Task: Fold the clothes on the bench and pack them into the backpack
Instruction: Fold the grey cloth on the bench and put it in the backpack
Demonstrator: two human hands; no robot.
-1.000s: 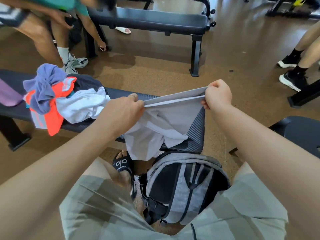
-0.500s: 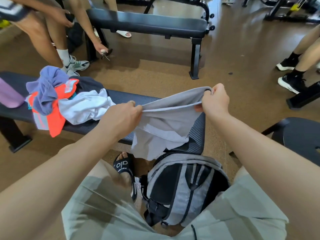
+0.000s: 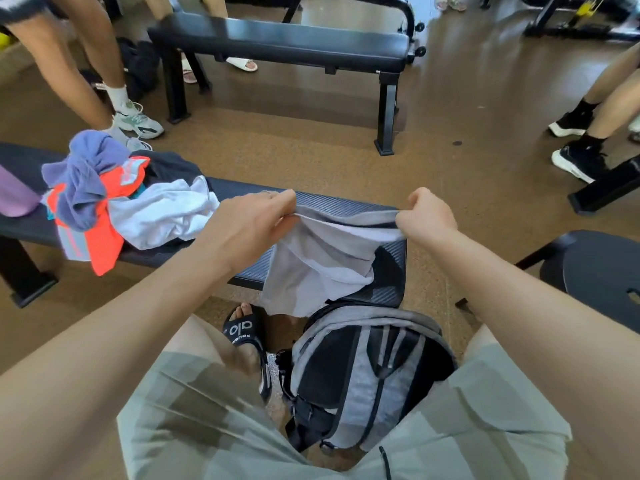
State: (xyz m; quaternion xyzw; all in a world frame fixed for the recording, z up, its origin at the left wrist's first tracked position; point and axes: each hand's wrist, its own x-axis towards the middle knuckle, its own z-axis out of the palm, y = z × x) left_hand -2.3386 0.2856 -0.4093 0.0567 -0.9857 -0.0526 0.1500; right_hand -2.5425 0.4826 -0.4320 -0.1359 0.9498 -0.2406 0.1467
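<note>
A: Nearest, below the fingers?
B: Grey-and-black backpack (image 3: 367, 372), standing on the floor between the knees, just under the hanging hem. Black slide sandal (image 3: 247, 344) on the foot to its left.

A: And the fingers themselves?
B: Left hand (image 3: 249, 226) curled tight, pinching one end of the top edge of a light grey garment (image 3: 322, 268). Right hand (image 3: 427, 216) fisted on the other end, thumb side up. Edge stretched taut between them.

A: Garment's place?
B: Lifted, upper edge held above the dark ribbed surface (image 3: 349, 204), body drooping in loose folds over the near edge, lowest corner dangling just over the backpack's top. Whether shirt or shorts, cannot tell.

A: Left of the left fingers?
B: Heap of unfolded clothes on the same surface: crumpled white garment (image 3: 162, 216) nearest, orange piece with grey stripes (image 3: 100, 244) spilling over the near edge, blue-purple cloth (image 3: 85, 181) on top, dark garment (image 3: 169, 168) behind. Pale purple thing (image 3: 14, 195) at the far left, cut off by the frame.

A: Beyond the fingers?
B: Brown floor (image 3: 311, 143), then a second black padded bench (image 3: 287, 43). Other people's legs and sneakers at the far left and far right.
</note>
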